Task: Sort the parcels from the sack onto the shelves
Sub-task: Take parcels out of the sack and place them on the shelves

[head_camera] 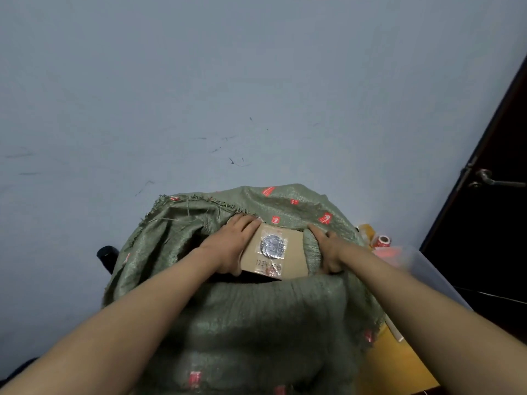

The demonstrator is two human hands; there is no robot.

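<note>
A green woven sack (245,317) with red printed marks stands open in front of me against the wall. In its mouth sits a brown cardboard parcel (273,252) with a round silver sticker and dark writing on top. My left hand (232,246) holds the parcel's left side, fingers wrapped over its far edge. My right hand (328,249) is at the parcel's right side, partly pressed into the sack's fabric, its fingertips hidden by the cloth.
A pale blue wall (228,95) fills the view ahead. A dark door with a metal handle (490,181) stands at the right. Beside the sack on the right are a roll of red tape (382,241), a clear plastic box (427,269) and a yellow surface (399,366).
</note>
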